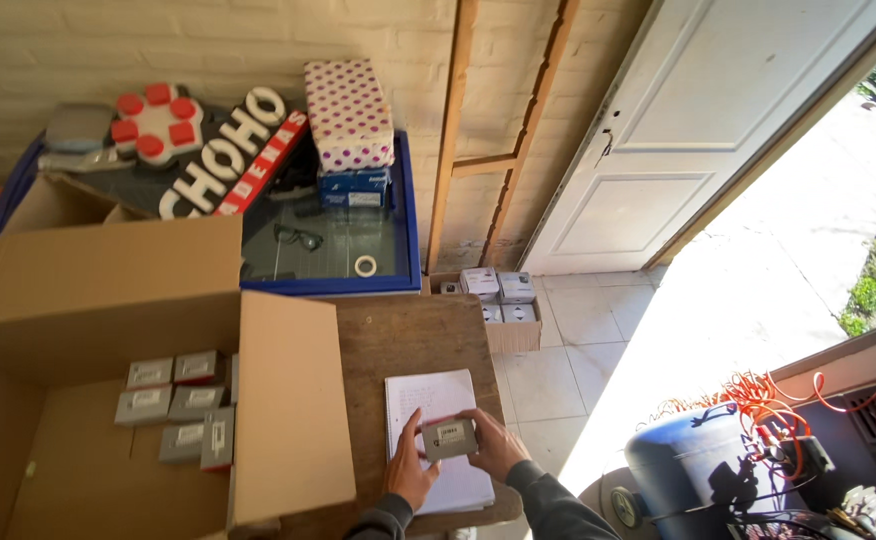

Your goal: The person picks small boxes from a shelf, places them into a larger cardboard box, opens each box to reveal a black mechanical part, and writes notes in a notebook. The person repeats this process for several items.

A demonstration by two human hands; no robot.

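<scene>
Small grey box with white label (449,437): held between left hand (410,470) and right hand (496,446). Left of the hands: open brown carton (98,300) with more grey labelled boxes (180,405) inside. Beyond the hands, low carton (513,335) of white boxes on the floor. Far up-left: black, white and red sign (220,150); white box with purple dots (348,112) on a blue box (354,187).
</scene>
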